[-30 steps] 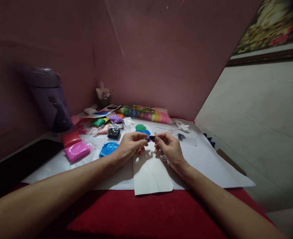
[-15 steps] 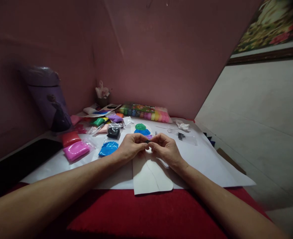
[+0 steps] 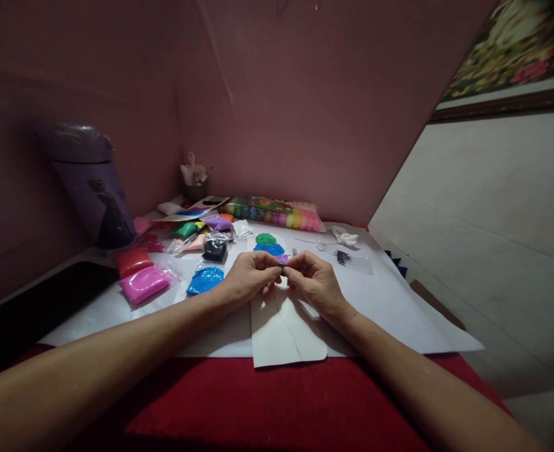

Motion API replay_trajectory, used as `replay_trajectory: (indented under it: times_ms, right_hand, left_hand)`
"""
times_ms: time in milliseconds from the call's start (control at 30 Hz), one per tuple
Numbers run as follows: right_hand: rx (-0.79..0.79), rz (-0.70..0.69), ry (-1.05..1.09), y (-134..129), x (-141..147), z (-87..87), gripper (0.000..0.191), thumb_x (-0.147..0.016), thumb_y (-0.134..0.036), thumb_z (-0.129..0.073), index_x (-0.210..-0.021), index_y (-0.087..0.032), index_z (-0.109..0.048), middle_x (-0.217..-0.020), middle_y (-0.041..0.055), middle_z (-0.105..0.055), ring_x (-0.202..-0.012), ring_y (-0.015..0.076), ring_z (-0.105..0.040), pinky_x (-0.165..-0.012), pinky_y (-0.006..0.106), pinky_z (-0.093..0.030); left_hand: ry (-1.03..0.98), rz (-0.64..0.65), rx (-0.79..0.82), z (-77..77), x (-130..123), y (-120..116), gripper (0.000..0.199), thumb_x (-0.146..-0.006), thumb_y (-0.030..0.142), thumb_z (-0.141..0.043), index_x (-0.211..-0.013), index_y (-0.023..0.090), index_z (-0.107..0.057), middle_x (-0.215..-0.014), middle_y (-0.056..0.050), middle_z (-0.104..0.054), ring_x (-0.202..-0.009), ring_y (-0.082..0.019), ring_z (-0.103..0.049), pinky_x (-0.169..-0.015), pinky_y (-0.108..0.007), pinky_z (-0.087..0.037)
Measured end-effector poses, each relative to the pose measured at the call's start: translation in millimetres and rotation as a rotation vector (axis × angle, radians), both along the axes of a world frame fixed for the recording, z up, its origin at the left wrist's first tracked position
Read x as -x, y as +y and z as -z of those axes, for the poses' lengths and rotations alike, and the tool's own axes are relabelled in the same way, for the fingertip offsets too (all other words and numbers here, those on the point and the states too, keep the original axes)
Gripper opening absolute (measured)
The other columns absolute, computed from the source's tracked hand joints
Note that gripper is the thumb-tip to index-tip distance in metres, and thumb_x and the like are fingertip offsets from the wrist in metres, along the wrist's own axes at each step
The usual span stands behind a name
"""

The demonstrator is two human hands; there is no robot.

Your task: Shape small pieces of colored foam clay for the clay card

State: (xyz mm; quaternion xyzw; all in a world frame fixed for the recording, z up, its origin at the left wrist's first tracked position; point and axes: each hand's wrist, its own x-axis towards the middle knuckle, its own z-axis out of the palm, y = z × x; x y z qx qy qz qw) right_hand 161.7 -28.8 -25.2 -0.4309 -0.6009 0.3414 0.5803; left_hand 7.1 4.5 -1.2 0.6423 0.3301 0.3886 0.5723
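Both hands meet over a white card (image 3: 283, 333) with a thin drawn line. My left hand (image 3: 251, 276) and my right hand (image 3: 317, 282) pinch a tiny dark piece of clay (image 3: 282, 266) between thumbs and fingertips; most of it is hidden. Just beyond the fingers, the card's far part carries green clay (image 3: 266, 239), blue clay (image 3: 269, 250) and a bit of purple clay (image 3: 282, 258). A small fork (image 3: 294, 252) shows its tines behind the right fingers. Left of my left hand lies a bag of blue clay (image 3: 206, 280), with a bag of black clay (image 3: 215, 250) behind it.
Bags of pink clay (image 3: 145, 285) and red clay (image 3: 133, 262) lie left. A long multicoloured clay pack (image 3: 271, 213) rests by the wall. Black scraps (image 3: 343, 257) and a crumpled tissue (image 3: 345, 236) sit right. A purple bin (image 3: 88, 188) stands at far left.
The pinching fingertips have shifted very slightly to the right, with the dark clay still between them. Everything else stays where it was.
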Motion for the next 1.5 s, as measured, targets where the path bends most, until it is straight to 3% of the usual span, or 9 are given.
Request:
replay_trajectory:
  times_ms: [233, 433, 733, 900, 1133, 1333, 1500]
  right_hand:
    - [0.001, 0.105, 0.060, 0.3, 1.7, -6.2, 0.013, -0.070, -0.023, -0.069, -0.067, -0.018, -0.058, -0.053, -0.0058, -0.055, -0.044, 0.0092, -0.051, -0.042, 0.022, -0.046]
    - [0.042, 0.203, 0.140, 3.9, -3.0, -6.6, 0.014, -0.069, -0.027, -0.071, -0.071, -0.018, -0.060, -0.052, -0.0055, -0.057, -0.042, 0.0094, -0.052, -0.042, 0.022, -0.046]
    - [0.046, 0.081, 0.111, 2.8, -4.6, -4.4, 0.028, -0.074, -0.042, -0.073, -0.080, -0.017, -0.064, -0.060, -0.0020, -0.062, -0.045, 0.0101, -0.056, -0.043, 0.022, -0.047]
    - [0.033, -0.025, 0.074, -0.1, -0.8, -4.6, 0.027, -0.069, -0.038, -0.079, -0.083, -0.018, -0.068, -0.067, 0.0001, -0.067, -0.056, 0.0128, -0.060, -0.050, 0.025, -0.049]
    - [0.005, 0.001, 0.007, -1.6, 0.7, -2.1, 0.018, -0.075, -0.034, -0.074, -0.083, -0.018, -0.070, -0.069, 0.0006, -0.067, -0.061, 0.0128, -0.059, -0.053, 0.024, -0.047]
    - [-0.005, -0.008, 0.013, -1.2, 2.2, -4.0, 0.018, -0.076, -0.035, -0.072, -0.077, -0.018, -0.066, -0.065, -0.0006, -0.064, -0.054, 0.0109, -0.055, -0.051, 0.024, -0.048]
    - [0.002, 0.052, 0.043, 0.1, 2.1, -6.0, 0.018, -0.072, -0.032, -0.073, -0.070, -0.018, -0.062, -0.058, -0.0035, -0.059, -0.047, 0.0102, -0.053, -0.044, 0.023, -0.047]
  left_hand:
    - [-0.057, -0.088, 0.008, 4.6, -2.5, 2.1, 0.007, -0.072, 0.013, -0.061, -0.066, 0.013, -0.057, -0.049, 0.003, -0.059, -0.034, -0.006, -0.047, -0.038, -0.018, -0.035]
    - [-0.134, -0.152, 0.046, 3.3, 1.1, 3.2, 0.010, -0.072, 0.020, -0.066, -0.072, 0.011, -0.062, -0.058, 0.001, -0.062, -0.037, -0.006, -0.047, -0.036, -0.019, -0.037]
    - [-0.102, -0.055, 0.041, 0.1, 2.4, -0.6, 0.018, -0.071, 0.018, -0.070, -0.087, 0.011, -0.072, -0.062, 0.000, -0.064, -0.045, -0.007, -0.052, -0.041, -0.018, -0.040]
    - [-0.032, 0.024, 0.002, 3.3, 2.9, 1.0, 0.027, -0.073, 0.025, -0.071, -0.096, 0.010, -0.073, -0.062, -0.001, -0.065, -0.041, -0.006, -0.049, -0.041, -0.020, -0.039]
    - [-0.015, 0.008, -0.036, 0.5, 3.0, -0.9, 0.019, -0.073, 0.025, -0.070, -0.084, 0.009, -0.071, -0.056, 0.001, -0.061, -0.039, -0.006, -0.047, -0.041, -0.020, -0.037]
    - [-0.029, 0.021, -0.008, 1.3, 3.0, 0.3, 0.011, -0.072, 0.021, -0.067, -0.073, 0.011, -0.064, -0.052, 0.002, -0.058, -0.039, -0.007, -0.048, -0.042, -0.019, -0.037]
    - [-0.095, -0.004, 0.011, 5.8, 0.9, 2.7, 0.017, -0.073, 0.026, -0.068, -0.070, 0.011, -0.061, -0.054, 0.001, -0.059, -0.040, -0.006, -0.049, -0.042, -0.019, -0.036]
